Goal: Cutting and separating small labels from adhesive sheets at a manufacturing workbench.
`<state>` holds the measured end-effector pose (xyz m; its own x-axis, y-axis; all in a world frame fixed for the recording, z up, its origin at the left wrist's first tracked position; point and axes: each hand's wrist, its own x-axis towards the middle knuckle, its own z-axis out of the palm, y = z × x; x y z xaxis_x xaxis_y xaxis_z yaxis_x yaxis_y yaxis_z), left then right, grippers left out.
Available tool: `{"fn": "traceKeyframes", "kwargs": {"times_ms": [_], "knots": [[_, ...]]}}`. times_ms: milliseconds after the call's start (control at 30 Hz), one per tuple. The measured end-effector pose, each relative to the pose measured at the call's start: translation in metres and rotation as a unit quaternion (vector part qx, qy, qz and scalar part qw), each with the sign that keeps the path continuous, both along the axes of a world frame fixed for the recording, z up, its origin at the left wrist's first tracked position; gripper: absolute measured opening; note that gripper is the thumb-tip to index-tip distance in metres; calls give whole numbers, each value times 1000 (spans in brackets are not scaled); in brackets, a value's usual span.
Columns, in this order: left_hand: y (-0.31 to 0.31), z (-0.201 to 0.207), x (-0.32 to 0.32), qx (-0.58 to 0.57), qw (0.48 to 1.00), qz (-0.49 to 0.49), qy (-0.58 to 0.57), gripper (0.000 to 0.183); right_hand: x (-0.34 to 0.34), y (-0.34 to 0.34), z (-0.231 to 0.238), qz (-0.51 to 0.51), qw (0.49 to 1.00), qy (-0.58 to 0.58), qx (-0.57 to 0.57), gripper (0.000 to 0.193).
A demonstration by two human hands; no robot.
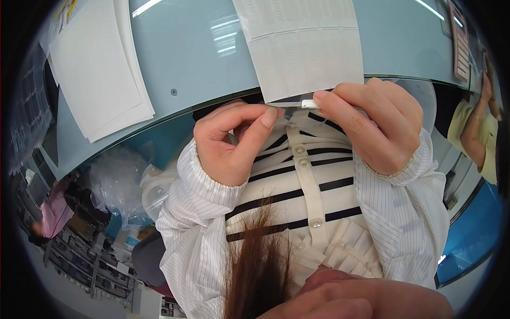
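In front of my chest, at the table's near edge, both hands work close together. The thumb and forefinger of my left hand (236, 135) are pinched at the edge of a thin clear plastic piece (288, 112); its full shape is hidden. My right hand (377, 119) is closed, its thumb against a small shiny white piece (309, 104), whose kind I cannot make out. Just beyond the fingers lies a whitish sheet (305, 53) with faint raised print and a crosswise seam, its near edge reaching the table edge.
White paper sheets (95, 69) lie overlapped on the left of the blue-grey table (186, 58). A pink calculator-like object (460, 48) is at the far right. Crumpled clear plastic bags (119, 183) hang below the table at left. Another person's arm (473, 133) shows at right; a pink-sleeved person (56, 210) at left.
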<state>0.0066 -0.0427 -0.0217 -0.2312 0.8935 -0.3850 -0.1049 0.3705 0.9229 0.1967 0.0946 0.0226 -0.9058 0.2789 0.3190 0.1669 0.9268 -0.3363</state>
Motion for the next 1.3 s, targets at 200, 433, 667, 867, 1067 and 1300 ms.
{"fn": "traceKeyframes", "kwargs": {"times_ms": [200,433,667,867,1067,1300], "knots": [[-1,0,0,8,1000,7,-7,10,-2,2,1,10,1000,2,12,37],[0,0,-2,3,1000,3,-2,11,-4,3,0,11,1000,2,14,39],[1,2,-1,9,1000,0,7,11,-7,0,4,9,1000,-12,27,43],[0,4,-1,10,999,5,31,11,-14,-3,5,28,997,-56,39,45],[1,7,-2,-1,999,-2,33,11,-8,-1,10,7,996,-76,52,43],[3,7,-5,9,999,-12,42,10,5,8,10,-8,995,-51,89,43]]}}
